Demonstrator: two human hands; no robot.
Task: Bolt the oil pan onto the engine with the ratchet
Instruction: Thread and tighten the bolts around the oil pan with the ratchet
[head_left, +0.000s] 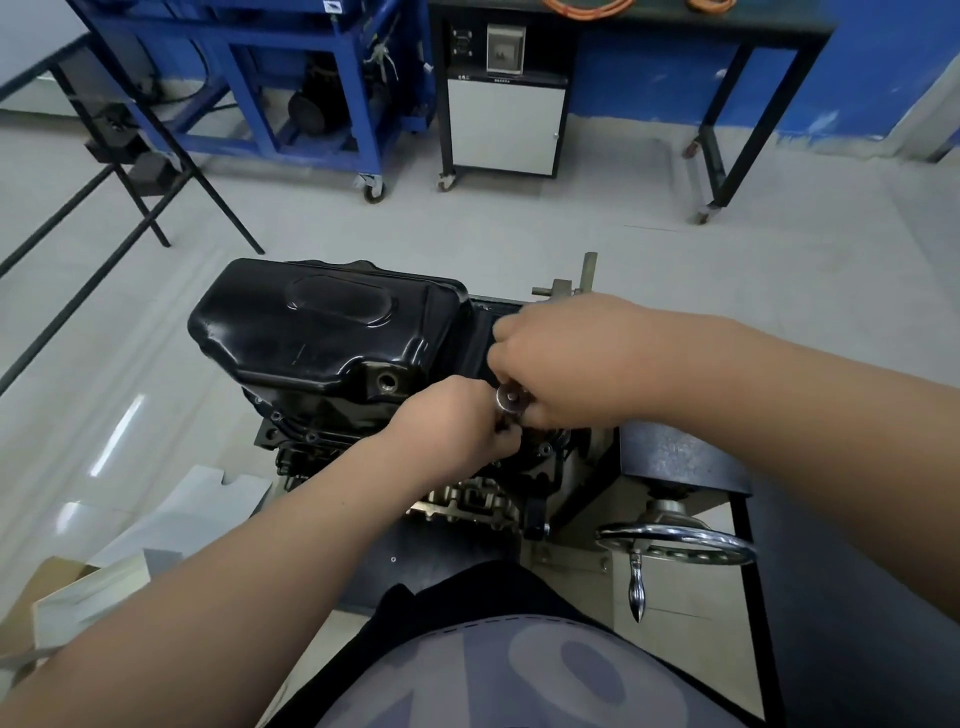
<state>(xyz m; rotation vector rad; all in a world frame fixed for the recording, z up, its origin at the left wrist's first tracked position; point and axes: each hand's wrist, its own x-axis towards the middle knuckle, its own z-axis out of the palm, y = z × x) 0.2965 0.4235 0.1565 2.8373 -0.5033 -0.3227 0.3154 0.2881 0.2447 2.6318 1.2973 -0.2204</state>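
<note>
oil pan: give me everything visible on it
The oil pan is glossy black and looks like pressed metal, with a raised oval panel on top and a round drain port in its near wall. It sits on the engine, small bolt heads showing below its near edge. The right hand covers its shallow right end, gripping the ratchet with the left hand.

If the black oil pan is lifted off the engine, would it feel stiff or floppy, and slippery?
Probably stiff: the oil pan looks like pressed metal with a stamped oval. Its glossy paint may be slippery. Broad and boxy, it should not roll.
</note>
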